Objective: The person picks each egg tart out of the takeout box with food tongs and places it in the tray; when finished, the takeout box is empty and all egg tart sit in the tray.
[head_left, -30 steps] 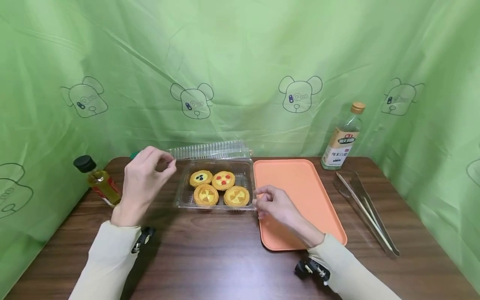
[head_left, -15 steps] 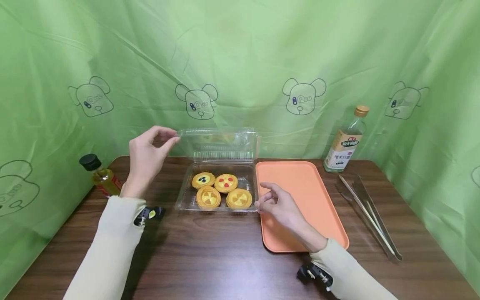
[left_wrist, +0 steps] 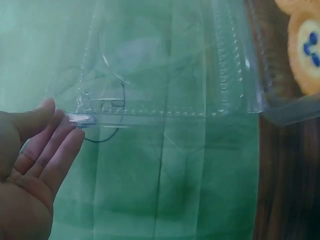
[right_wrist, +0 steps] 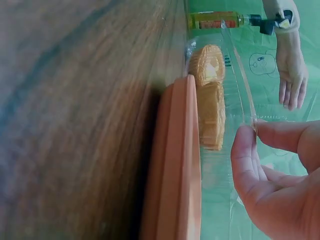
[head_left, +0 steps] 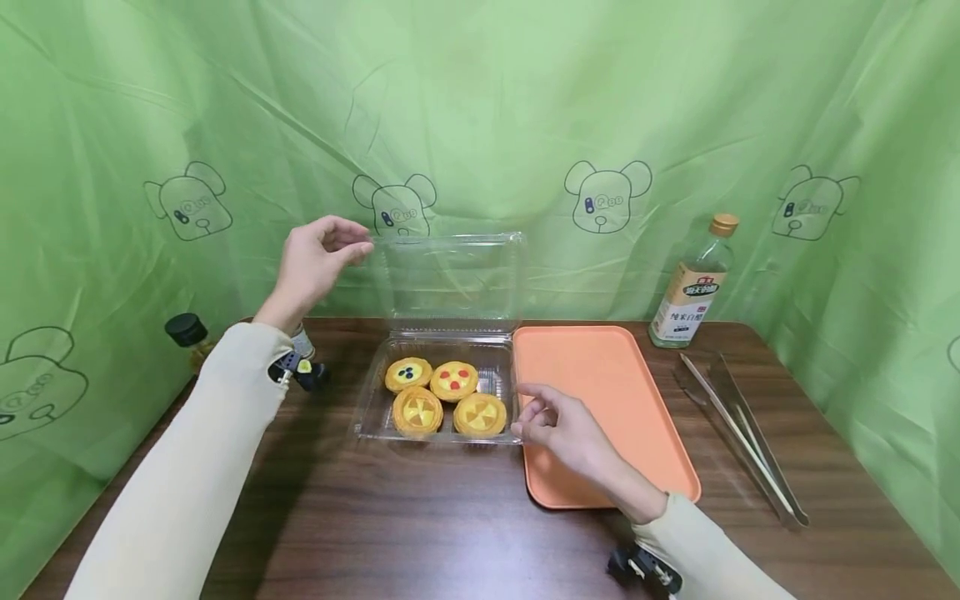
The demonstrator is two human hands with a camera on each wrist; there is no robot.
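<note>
A clear plastic clamshell box (head_left: 442, 440) lies on the table with its hinged lid (head_left: 453, 279) standing nearly upright at the back. My left hand (head_left: 318, 260) pinches the lid's upper left corner between thumb and fingers; the left wrist view shows this hand (left_wrist: 42, 155) at the lid edge. At the box's near right corner, my right hand (head_left: 566, 432) pinches the rim, as the right wrist view of this hand (right_wrist: 275, 185) confirms. Inside sit a blueberry-topped egg tart (head_left: 408, 374), a red-dotted tart (head_left: 453, 381) and two tarts with wedge patterns (head_left: 417, 412).
An orange tray (head_left: 600, 367) lies right of the box, partly under my right hand. Metal tongs (head_left: 742, 442) rest farther right, with a vinegar bottle (head_left: 686, 292) behind. A black-capped bottle (head_left: 187, 331) stands at left, mostly behind my left sleeve. A green curtain (head_left: 480, 108) hangs behind.
My left hand has risen and moved slightly right. The lid, which was leaning back low behind the box, now stands nearly upright. My right hand stays at the near right corner.
</note>
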